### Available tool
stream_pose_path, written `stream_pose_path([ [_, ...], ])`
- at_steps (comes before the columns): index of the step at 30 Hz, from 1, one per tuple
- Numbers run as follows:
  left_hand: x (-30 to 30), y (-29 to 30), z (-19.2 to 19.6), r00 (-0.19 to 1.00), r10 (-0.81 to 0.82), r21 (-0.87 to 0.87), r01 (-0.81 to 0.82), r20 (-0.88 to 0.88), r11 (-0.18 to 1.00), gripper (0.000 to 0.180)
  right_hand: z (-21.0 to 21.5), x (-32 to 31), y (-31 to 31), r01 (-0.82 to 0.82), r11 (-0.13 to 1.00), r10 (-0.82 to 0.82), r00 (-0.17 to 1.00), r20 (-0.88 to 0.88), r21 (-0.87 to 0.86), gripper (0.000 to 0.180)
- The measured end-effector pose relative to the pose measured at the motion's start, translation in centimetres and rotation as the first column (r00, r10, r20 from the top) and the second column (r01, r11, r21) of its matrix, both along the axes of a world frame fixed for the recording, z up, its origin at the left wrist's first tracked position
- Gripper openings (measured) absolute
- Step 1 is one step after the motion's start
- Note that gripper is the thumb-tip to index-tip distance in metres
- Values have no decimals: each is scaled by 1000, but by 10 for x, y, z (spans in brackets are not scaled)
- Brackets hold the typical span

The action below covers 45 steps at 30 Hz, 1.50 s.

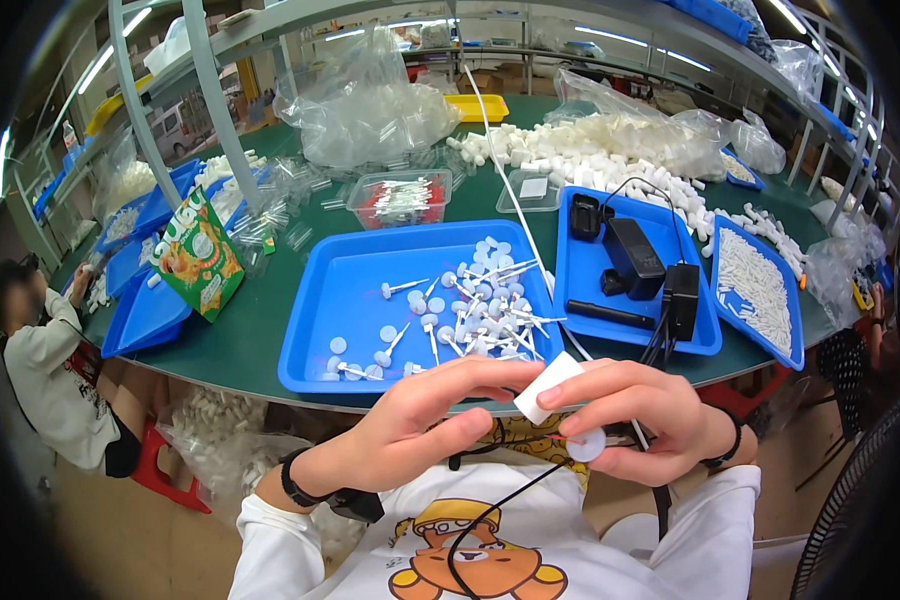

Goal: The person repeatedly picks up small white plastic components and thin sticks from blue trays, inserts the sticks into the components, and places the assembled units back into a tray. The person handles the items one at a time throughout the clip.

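Just in front of my chest, my right hand [645,410] is closed around a short white cylinder [550,388] and a small rod with a round translucent disc [586,445] on its end. The cylinder tilts between the two hands; the disc sits lower, by the right thumb. My left hand [435,405] has its fingers stretched out and its thumb apart, with the fingertips against or just behind the cylinder; contact is hard to tell. Beyond the hands, a blue tray [320,290] holds loose discs and many white disc-ended rods [460,310].
Another blue tray [590,335] carries black adapters and cables. White tubes [765,290] fill a tray at right. A heap of white cylinders [610,160], a clear box of rods [402,197] and a green snack bag [202,255] lie farther off. A co-worker [50,350] sits at left.
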<state>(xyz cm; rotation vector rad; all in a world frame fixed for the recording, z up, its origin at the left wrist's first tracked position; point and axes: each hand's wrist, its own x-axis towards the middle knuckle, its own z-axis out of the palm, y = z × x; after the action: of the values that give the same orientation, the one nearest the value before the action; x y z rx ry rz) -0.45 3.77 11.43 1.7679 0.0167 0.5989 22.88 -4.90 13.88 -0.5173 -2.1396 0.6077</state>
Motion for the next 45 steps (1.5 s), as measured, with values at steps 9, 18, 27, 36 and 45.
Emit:
stream_pose_path([
  [9,3,-4,3,982,-115,-464,32,-152,885,38,-27,-17,0,0,999,-2,999,-45,-52,32],
  [18,12,-4,-7,986,16,-401,-82,-166,912,36,-21,-11,3,78,994,-86,992,-93,-81,30],
  [27,15,-15,-3,994,47,-364,-78,-95,928,41,-46,6,-7,-112,862,-224,791,-569,-495,31],
  [36,15,-14,-8,994,-18,-496,-37,-106,868,28,-49,10,-3,-295,745,-271,686,-675,-599,41],
  [45,18,-14,-11,985,-2,-468,-80,-172,880,30,-43,-3,-2,192,981,-193,966,-172,-24,35],
])
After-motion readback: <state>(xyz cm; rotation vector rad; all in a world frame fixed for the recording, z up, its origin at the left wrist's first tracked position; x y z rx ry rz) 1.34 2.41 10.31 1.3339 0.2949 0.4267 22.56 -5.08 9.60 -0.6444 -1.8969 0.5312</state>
